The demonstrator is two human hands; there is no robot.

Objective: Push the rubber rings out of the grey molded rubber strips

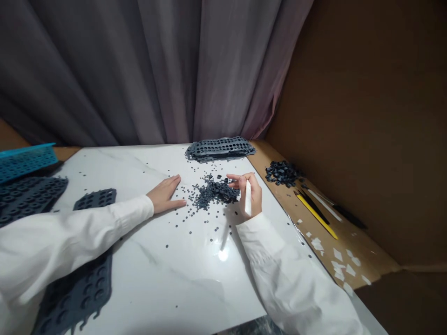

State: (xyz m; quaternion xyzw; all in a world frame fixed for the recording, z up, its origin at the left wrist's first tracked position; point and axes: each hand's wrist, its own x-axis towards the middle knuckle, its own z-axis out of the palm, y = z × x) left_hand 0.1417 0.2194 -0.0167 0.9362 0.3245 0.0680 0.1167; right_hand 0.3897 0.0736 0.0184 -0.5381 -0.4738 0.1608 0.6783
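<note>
On the white marbled board lies a loose pile of small dark grey rubber rings and discs, with many single bits scattered around it. My left hand rests flat on the board just left of the pile, fingers stretched out. At the pile's right edge is my right hand, gripping a white pen-like stick whose tip I cannot make out. Its index finger points out over the pile. Under my left forearm lies a dark grey moulded rubber sheet with round cups, partly hidden by the sleeve.
A stack of perforated dark sheets stands at the back. More ring-patterned sheets and a blue perforated basket are at left. On the cardboard at right lie a heap of dark pieces, a yellow cutter-like tool and white scraps.
</note>
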